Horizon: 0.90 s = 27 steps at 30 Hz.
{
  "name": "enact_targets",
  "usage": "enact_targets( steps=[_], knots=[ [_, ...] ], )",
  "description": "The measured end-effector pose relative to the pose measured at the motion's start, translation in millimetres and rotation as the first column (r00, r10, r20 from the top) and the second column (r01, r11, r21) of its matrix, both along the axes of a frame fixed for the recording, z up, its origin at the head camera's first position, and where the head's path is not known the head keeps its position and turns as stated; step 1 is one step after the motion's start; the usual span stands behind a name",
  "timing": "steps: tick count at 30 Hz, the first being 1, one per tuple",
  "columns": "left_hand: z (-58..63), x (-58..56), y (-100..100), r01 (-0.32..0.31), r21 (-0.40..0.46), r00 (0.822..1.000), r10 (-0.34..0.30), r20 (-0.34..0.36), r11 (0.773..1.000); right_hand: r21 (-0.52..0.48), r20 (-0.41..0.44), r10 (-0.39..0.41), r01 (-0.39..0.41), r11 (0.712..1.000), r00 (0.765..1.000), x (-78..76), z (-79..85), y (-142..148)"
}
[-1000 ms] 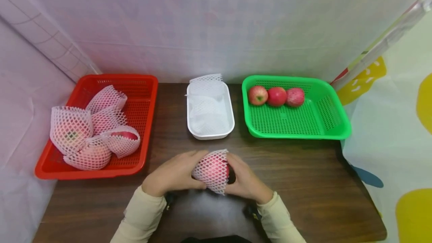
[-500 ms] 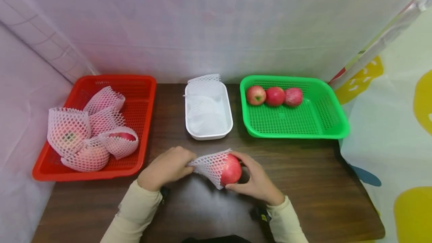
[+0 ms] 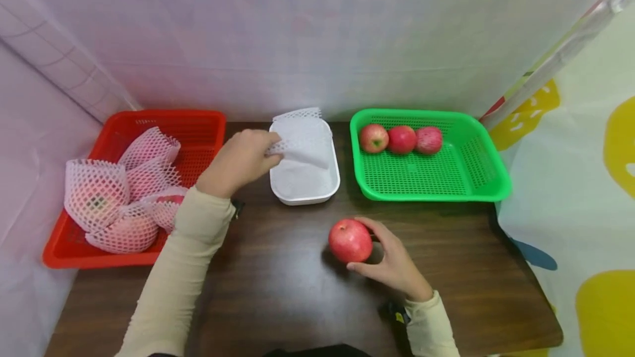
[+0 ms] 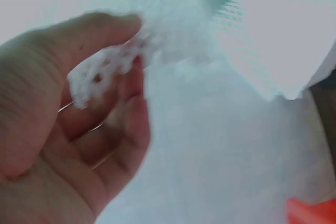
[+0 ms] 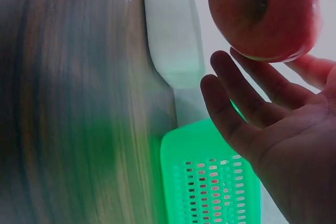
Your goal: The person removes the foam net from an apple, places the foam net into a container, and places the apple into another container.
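Note:
A bare red apple (image 3: pixel 350 240) is held in my right hand (image 3: pixel 397 266) between thumb and fingers, just above the table. In the right wrist view, the apple (image 5: pixel 265 14) shows its hollow, and several fingers are spread below it. My left hand (image 3: pixel 242 160) is at the left rim of a white tray (image 3: pixel 303 201). Between its thumb and fingers it pinches a white foam net sleeve (image 4: pixel 102 72), seen blurred in the left wrist view. Other white foam nets (image 3: pixel 307 134) lie in the tray.
On the left, a red basket (image 3: pixel 218 125) holds several net-wrapped apples (image 3: pixel 96 197), partly behind my left forearm. A green basket (image 3: pixel 436 194) at the right holds 3 bare apples (image 3: pixel 402 139) in a row. A pale curtain (image 3: pixel 317 43) stands behind.
The foam net has come off the apple, pulled leftward by my left hand, which has moved up to the white tray with it. My right hand has moved slightly right, keeping the bare apple.

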<state>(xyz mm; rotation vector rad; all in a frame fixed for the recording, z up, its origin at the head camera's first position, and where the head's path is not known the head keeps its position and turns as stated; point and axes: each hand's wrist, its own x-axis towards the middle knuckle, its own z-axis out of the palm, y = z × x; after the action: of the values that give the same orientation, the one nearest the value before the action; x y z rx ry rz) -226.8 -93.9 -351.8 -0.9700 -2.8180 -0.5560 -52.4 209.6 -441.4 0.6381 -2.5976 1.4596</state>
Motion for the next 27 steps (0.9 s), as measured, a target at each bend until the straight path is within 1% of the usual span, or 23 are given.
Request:
enact_targets(
  steps=[1, 3, 6, 8, 10, 11, 13, 15, 16, 18, 20, 22, 24, 25, 27],
  knots=[
    [-2.3, -10.4, 4.1, -0.021, -0.011, 1.0, 0.021, -0.008, 1.0, 0.001, 0.003, 0.002, -0.002, 1.0, 1.0, -0.1, -1.4, -0.2],
    [-12.1, -29.6, 12.0, -0.058, -0.043, 0.998, 0.057, -0.01, 0.997, 0.001, 0.003, 0.006, -0.006, 1.0, 1.0, -0.5, -5.3, 0.0],
    [-34.5, -51.5, 21.4, -0.078, -0.115, 0.996, 0.082, 0.026, 0.99, 0.003, 0.006, 0.004, -0.004, 1.0, 1.0, -2.6, -19.5, 3.5],
    [-50.6, -61.3, 26.1, -0.073, -0.158, 0.994, 0.084, 0.064, 0.985, 0.008, 0.009, -0.003, 0.003, 1.0, 1.0, -3.9, -30.2, 7.4],
    [-64.6, -67.8, 29.7, -0.058, -0.189, 0.992, 0.078, 0.101, 0.98, 0.019, 0.019, -0.017, 0.017, 1.0, 1.0, -5.3, -40.4, 12.1],
    [-69.9, -69.9, 31.2, -0.052, -0.196, 0.99, 0.077, 0.119, 0.979, 0.024, 0.021, -0.023, 0.022, 0.999, 1.0, -5.7, -43.3, 14.1],
    [-75.9, -71.0, 31.8, -0.052, -0.202, 0.987, 0.081, 0.14, 0.978, 0.03, 0.022, -0.025, 0.024, 0.999, 0.999, -6.7, -46.5, 16.3],
    [-75.3, -68.4, 29.0, -0.06, -0.202, 0.984, 0.092, 0.151, 0.977, 0.033, 0.025, -0.019, 0.018, 0.999, 1.0, -8.0, -46.9, 16.6],
    [-72.2, -66.0, 27.3, -0.069, -0.197, 0.983, 0.101, 0.155, 0.978, 0.032, 0.023, -0.015, 0.015, 0.999, 1.0, -8.7, -46.6, 16.6],
    [-61.9, -59.1, 22.7, -0.087, -0.185, 0.981, 0.117, 0.157, 0.979, 0.03, 0.019, -0.007, 0.007, 1.0, 1.0, -9.8, -45.0, 16.3],
    [-46.9, -48.0, 17.5, -0.108, -0.175, 0.977, 0.138, 0.163, 0.979, 0.03, 0.017, -0.005, 0.005, 1.0, 1.0, -10.7, -43.1, 16.2],
    [-32.6, -33.5, 11.7, -0.127, -0.15, 0.976, 0.151, 0.16, 0.981, 0.03, 0.014, -0.006, 0.006, 1.0, 1.0, -11.2, -41.6, 16.6],
    [-22.3, -14.8, 5.2, -0.137, -0.117, 0.977, 0.154, 0.146, 0.984, 0.031, 0.018, -0.007, 0.006, 1.0, 1.0, -11.4, -40.8, 16.7],
    [-19.2, -4.2, 1.9, -0.139, -0.095, 0.979, 0.151, 0.136, 0.986, 0.032, 0.02, -0.008, 0.007, 0.999, 1.0, -11.3, -40.6, 16.6],
    [-18.8, 18.4, -5.3, -0.131, -0.035, 0.985, 0.134, 0.111, 0.991, 0.032, 0.028, -0.009, 0.008, 0.999, 1.0, -10.9, -40.7, 16.3]
  ],
)
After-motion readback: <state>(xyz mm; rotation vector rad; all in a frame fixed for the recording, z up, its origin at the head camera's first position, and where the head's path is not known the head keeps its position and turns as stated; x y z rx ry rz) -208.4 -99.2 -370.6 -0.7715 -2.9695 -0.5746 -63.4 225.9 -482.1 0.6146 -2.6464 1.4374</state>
